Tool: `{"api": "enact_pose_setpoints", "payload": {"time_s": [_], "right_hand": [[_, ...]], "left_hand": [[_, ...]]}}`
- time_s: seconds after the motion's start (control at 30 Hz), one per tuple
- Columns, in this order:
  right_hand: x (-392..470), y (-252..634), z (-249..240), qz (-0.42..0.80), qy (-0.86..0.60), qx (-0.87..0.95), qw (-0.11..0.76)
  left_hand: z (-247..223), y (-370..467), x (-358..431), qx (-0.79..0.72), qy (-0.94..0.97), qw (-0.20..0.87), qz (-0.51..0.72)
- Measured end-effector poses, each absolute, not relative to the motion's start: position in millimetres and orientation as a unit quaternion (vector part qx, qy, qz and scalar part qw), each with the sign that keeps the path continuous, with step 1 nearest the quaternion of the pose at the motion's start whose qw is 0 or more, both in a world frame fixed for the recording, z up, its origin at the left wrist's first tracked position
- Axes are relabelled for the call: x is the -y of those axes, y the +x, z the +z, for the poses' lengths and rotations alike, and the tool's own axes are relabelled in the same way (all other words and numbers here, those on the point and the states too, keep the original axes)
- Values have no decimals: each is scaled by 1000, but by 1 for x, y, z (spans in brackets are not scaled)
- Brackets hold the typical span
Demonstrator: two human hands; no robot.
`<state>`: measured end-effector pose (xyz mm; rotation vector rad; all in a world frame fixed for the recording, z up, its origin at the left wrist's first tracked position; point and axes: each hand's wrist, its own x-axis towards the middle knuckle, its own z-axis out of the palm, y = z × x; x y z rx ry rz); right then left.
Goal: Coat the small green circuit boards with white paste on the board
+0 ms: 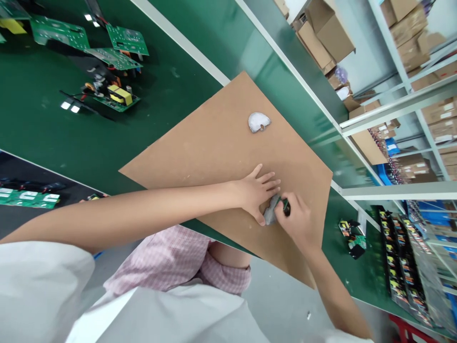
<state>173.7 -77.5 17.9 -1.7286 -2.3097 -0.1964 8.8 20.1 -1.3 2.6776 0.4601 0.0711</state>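
My left hand [257,191] lies with its fingers spread on the cardboard sheet [200,147]. Its thumb and fingertips touch the edge of a flat grey piece [270,213] with an uneven outline. Close beside it, my right hand [295,216] is closed around a small dark object with a green streak [286,206], held over the grey piece's right side. Its lower end is hidden, so I cannot tell its exact kind. Farther up the sheet, apart from both hands, rests a whitish half-round piece [259,122] with a small notch.
Circuit boards with components [119,97] lie on the green table [171,90] at upper left. Another small assembly [353,238] sits right of the cardboard, near black trays of boards [403,267]. White frame bars [396,191] and shelves with boxes [328,31] stand beyond.
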Motion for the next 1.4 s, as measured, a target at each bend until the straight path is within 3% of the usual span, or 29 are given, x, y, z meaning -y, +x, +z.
{"api": "enact_pose_setpoints", "payload": {"time_s": [0.43, 0.6, 0.77, 0.93, 1.1, 1.27, 1.4], "right_hand": [[77, 169, 18, -63, -530, 837, 118], [72, 169, 19, -71, -598, 788, 132], [78, 169, 18, -60, -530, 840, 101], [72, 171, 21, -70, -598, 792, 101], [79, 168, 20, -60, -529, 842, 93], [73, 172, 20, -67, -606, 785, 107], [77, 170, 20, -57, -532, 839, 96]], "left_hand": [[0, 9, -21, -161, 965, 206, 25], [-1, 9, -21, -165, 961, 219, 28], [-2, 9, -20, -164, 961, 217, 43], [-3, 9, -21, -160, 957, 234, 59], [-6, 9, -21, -161, 956, 233, 75], [-6, 9, -21, -159, 955, 239, 75], [-4, 9, -21, -158, 959, 230, 58]]}}
